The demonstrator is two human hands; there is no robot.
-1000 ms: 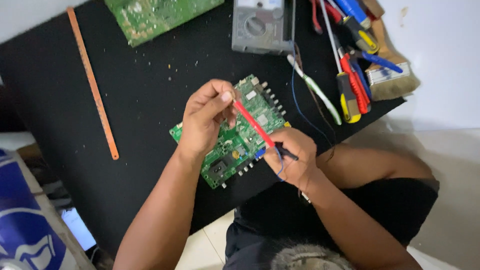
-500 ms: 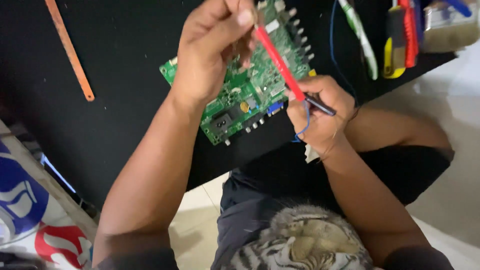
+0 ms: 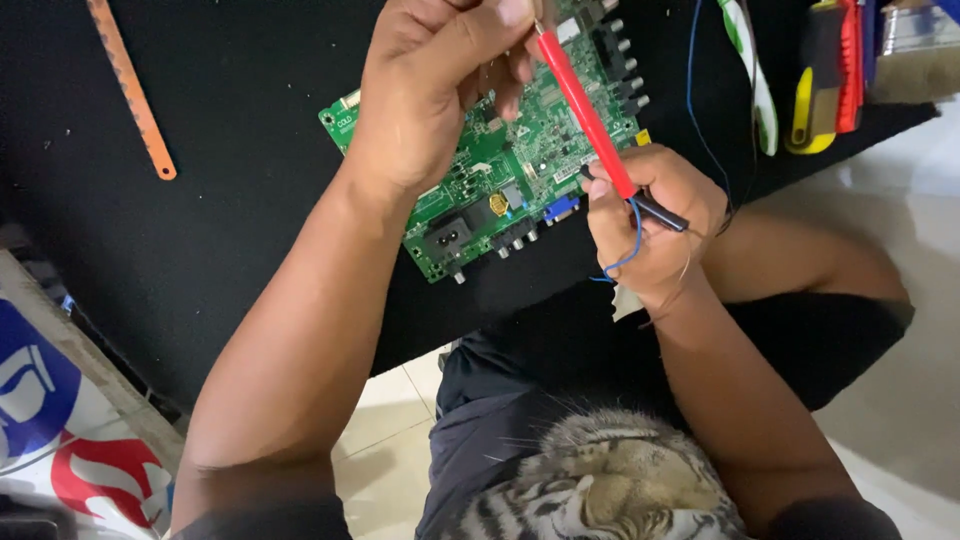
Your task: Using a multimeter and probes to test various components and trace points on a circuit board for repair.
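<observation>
both hands [image 3: 440,90] grip red probe [image 3: 585,110] over green circuit board [image 3: 500,170].

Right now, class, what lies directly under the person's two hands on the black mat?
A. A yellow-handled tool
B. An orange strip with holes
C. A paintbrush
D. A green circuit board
D: the green circuit board lies flat on the black mat, below the left hand and the right hand, which hold a red probe over it.
</observation>
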